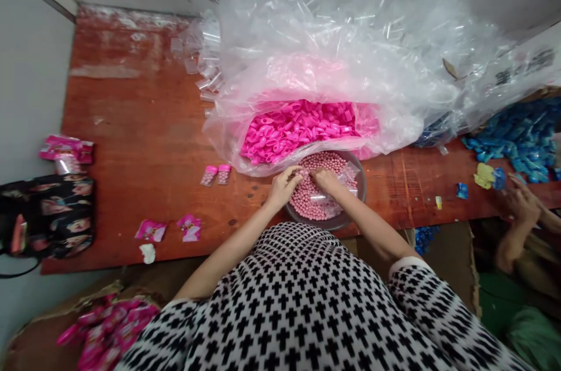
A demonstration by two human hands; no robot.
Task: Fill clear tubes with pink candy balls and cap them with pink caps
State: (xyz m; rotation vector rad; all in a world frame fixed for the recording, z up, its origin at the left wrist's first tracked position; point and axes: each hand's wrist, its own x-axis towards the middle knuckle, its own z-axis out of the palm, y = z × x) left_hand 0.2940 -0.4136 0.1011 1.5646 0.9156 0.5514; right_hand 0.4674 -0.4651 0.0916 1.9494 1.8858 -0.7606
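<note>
A dark round basin (362,184) full of small pink beads (307,204) sits at the table's front edge, before my body. Clear plastic containers (322,198) lie on the beads. Over the basin's left side, my left hand (284,187) has its thumb and fingers pinched together; something small and clear seems to be at the tips, too small to make out. My right hand (326,180) reaches into the beads, its fingers curled and their tips partly hidden. Left of the basin, two small bead-filled bottles with pink caps (216,174) stand side by side.
Behind the basin, a large clear plastic bag (280,76) holds bright pink caps (302,125). Pink packets (151,231) and a dark patterned bag (65,216) are leftward. At right, another person's hands (521,201) work near blue packets (526,137). Pink packets fill a box (35,330) below.
</note>
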